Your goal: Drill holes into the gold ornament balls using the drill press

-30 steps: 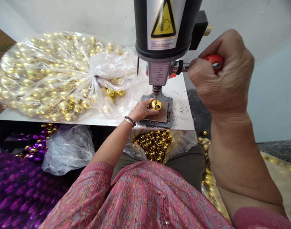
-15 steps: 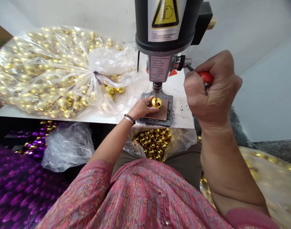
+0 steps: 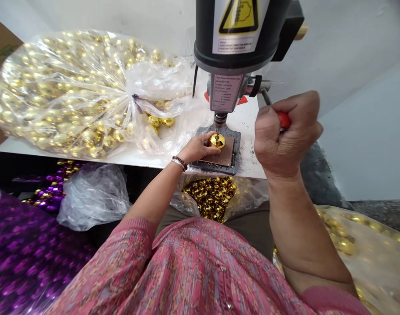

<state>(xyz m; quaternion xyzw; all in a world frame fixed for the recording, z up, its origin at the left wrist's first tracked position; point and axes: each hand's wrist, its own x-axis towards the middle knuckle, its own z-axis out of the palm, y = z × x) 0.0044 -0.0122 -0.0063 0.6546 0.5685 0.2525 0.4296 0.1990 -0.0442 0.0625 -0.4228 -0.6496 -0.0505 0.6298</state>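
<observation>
A faceted gold ball rests on the brown pad over the grey base of a black drill press. Thumb and fingers of my left hand grip the ball from its left side. The thin drill bit stands right at the top of the ball; whether it has entered is too small to tell. My right hand is wrapped round the red knob of the press lever, to the right of the drill head.
A tied clear bag of gold balls covers the table's left part. Below the table edge lies an open bag of gold balls. Purple balls are at lower left, another bag at lower right. Dark shavings surround the base.
My right hand has moved lower with the lever knob, its wrist nearer my body. The view has shifted slightly. My left hand still holds the gold ball on the pad.
</observation>
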